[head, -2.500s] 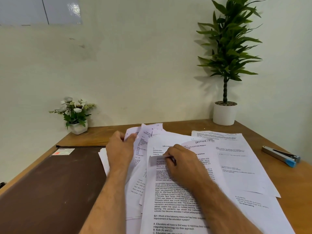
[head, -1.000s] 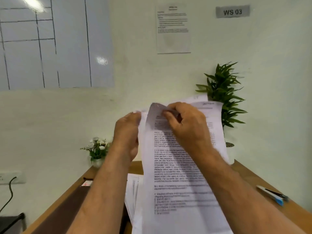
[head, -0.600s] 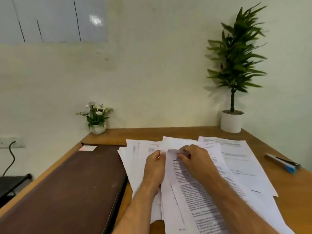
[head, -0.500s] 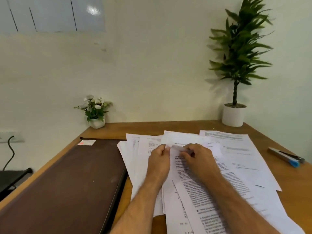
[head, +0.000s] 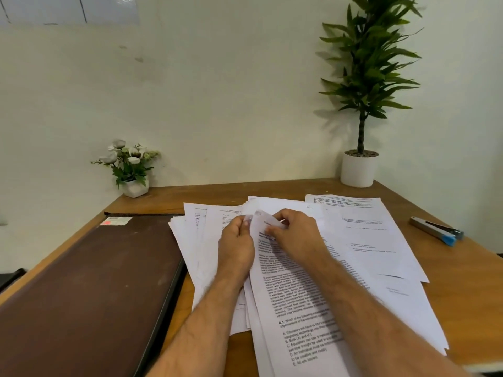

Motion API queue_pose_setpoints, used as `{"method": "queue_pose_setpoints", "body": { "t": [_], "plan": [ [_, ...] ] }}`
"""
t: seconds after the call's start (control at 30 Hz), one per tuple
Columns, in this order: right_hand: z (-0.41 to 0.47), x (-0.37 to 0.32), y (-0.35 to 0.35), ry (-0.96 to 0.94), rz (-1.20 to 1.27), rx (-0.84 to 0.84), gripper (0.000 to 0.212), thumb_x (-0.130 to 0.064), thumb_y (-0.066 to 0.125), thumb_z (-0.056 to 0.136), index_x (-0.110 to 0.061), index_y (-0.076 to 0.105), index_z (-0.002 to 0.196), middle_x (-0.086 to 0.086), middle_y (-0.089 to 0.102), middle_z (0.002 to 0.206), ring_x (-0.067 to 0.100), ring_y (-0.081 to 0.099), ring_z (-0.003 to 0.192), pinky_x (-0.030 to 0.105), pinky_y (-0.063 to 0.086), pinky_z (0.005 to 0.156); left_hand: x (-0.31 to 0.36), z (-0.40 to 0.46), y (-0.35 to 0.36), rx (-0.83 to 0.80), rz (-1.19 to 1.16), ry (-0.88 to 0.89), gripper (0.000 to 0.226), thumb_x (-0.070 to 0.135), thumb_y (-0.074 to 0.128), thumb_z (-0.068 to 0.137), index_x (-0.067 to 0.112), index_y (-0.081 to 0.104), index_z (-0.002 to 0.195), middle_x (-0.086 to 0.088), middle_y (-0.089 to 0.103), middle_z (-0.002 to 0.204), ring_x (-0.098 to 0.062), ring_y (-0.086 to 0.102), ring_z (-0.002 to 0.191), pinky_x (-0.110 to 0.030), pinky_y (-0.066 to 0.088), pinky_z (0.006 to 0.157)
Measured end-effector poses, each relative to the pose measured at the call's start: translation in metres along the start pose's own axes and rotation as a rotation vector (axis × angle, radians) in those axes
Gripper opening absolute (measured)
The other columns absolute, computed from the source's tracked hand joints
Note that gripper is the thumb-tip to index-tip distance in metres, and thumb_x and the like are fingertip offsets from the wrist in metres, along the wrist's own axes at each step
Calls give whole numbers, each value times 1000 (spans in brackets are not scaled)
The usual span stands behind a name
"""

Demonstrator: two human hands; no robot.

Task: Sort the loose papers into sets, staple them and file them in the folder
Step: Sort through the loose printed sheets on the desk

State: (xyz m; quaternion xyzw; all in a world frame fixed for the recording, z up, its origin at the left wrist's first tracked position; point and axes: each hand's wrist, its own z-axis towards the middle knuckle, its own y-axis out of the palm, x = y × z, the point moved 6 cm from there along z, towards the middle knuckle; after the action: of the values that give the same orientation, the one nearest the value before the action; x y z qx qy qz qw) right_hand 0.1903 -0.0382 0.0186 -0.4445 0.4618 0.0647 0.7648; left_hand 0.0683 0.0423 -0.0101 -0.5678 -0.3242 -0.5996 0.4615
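Pinching one sheet's (head: 294,295) top corner, both hands' fingers (head: 268,229) curled.

A wooden worktop (head: 462,308) stands in a corner of pale walls. A spread of loose papers (head: 362,235) covers its middle, the sheets overlapping and fanned. Both hands meet at the top edge of a printed sheet (head: 294,295) that lies on the pile. The left hand (head: 236,246) pinches that edge with curled fingers (head: 246,221); the right hand (head: 296,235) holds the curled-up top corner just beside it. A closed brown folder (head: 89,289) lies flat left of the papers, touching their edge. A stapler (head: 435,230) with a blue end lies on the right, apart from the sheets. A small flower pot (head: 134,186) stands at the back left, and a tall potted plant (head: 359,170) at the back right.
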Motion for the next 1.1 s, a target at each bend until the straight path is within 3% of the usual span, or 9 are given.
{"method": "queue_pose_setpoints", "body": {
  "t": [0.1, 0.23, 0.33, 0.5, 0.63, 0.7, 0.8, 1.0, 1.1],
  "plan": [
    [-4, 0, 1, 19, 30, -32, 23, -31, 73, 90, -28, 61, 109, -5, 68, 107, 8, 68, 82, 25, 60, 77, 1, 0, 0, 5, 24, -1, 34, 42, 40, 107, 28, 62, 130, 3, 67, 119, -16, 67, 99, -34, 60, 84],
    [-11, 5, 0, -1, 50, -14, 26, -31, 68, 94, -31, 58, 118, -3, 68, 115, 2, 62, 81, 14, 50, 69, 1, -2, 4, -52, 36, 28, 36, 56, 49, 99, 31, 67, 117, 6, 72, 105, -17, 70, 94, -40, 60, 86],
    [-16, 7, 2, -46, 79, 32, 37, -35, 68, 93, -29, 55, 128, -3, 65, 125, 6, 62, 97, 19, 51, 82, 5, -2, 5, -54, 105, 121, 24, 41, 66, 94, 28, 71, 115, 10, 74, 101, -14, 70, 93, -43, 60, 87],
    [-19, 1, 0, -165, 29, 79, 53, -25, 65, 96, -37, 44, 143, -10, 33, 153, 12, 45, 132, 33, 45, 108, 8, -4, 5, -37, 129, 213, 18, 25, 59, 101, 28, 72, 113, 11, 74, 100, -14, 69, 93, -39, 61, 83],
    [-20, 6, 2, -139, -13, 43, 28, -26, 61, 98, -27, 61, 126, -8, 57, 126, 5, 53, 108, 26, 46, 101, 11, -9, 3, -37, 93, 260, 21, 28, 54, 103, 30, 74, 100, 10, 74, 94, -11, 68, 90, -30, 57, 79],
    [-20, 7, 0, -119, -21, 57, 8, -28, 59, 99, -26, 64, 105, -11, 57, 105, 0, 51, 89, 17, 46, 86, 8, -9, 3, -47, 4, 165, 26, 38, 47, 105, 35, 72, 99, 8, 72, 98, -13, 68, 89, -31, 56, 76],
    [-22, 8, -5, -117, -32, 117, 9, -27, 58, 99, -26, 60, 91, -11, 55, 95, 1, 50, 82, 11, 36, 68, 7, -12, 5, -135, 9, 83, 38, 56, 37, 103, 40, 71, 99, 11, 73, 94, -13, 72, 83, -27, 54, 69],
    [-28, 7, -15, -154, -4, 170, 8, -23, 57, 99, -22, 65, 102, -9, 61, 100, 7, 54, 92, 20, 44, 84, 19, -19, 11, -130, 318, 345, 16, 41, 59, 99, 33, 68, 88, 11, 72, 80, -13, 69, 77, -27, 52, 65],
    [-31, 7, -21, -178, -29, 189, 10, -24, 56, 99, -23, 65, 102, -10, 61, 100, 5, 54, 91, 24, 48, 87, 20, -26, 13, -215, 207, 248, 35, 56, 47, 98, 32, 71, 90, 6, 75, 78, -16, 73, 73, -29, 55, 64]
  ]
}}
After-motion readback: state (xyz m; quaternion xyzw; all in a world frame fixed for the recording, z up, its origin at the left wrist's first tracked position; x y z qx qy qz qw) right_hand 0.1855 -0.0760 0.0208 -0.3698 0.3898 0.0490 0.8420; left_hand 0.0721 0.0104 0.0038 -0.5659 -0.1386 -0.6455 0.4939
